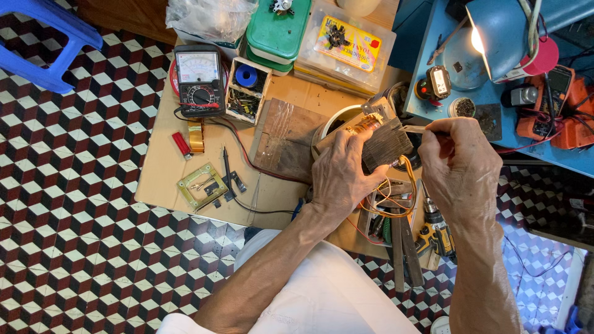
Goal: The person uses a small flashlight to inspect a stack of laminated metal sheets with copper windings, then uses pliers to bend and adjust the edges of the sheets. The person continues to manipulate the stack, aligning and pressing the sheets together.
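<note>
Hands work over a cluttered cardboard sheet (162, 167) laid on a patterned tile floor. The left hand (342, 175) is closed around a small transformer (382, 141), a dark laminated core with a copper-coloured winding, held up above the sheet in front of a white bowl (339, 117). The right hand (459, 166) pinches a thin pale strip (413, 129) at the core's right edge, thumb and fingers pressed together. Orange wires (405, 185) trail down from the transformer. An analogue multimeter (199, 80) lies at the sheet's upper left, and a lit desk lamp (498, 37) shines from the right.
</note>
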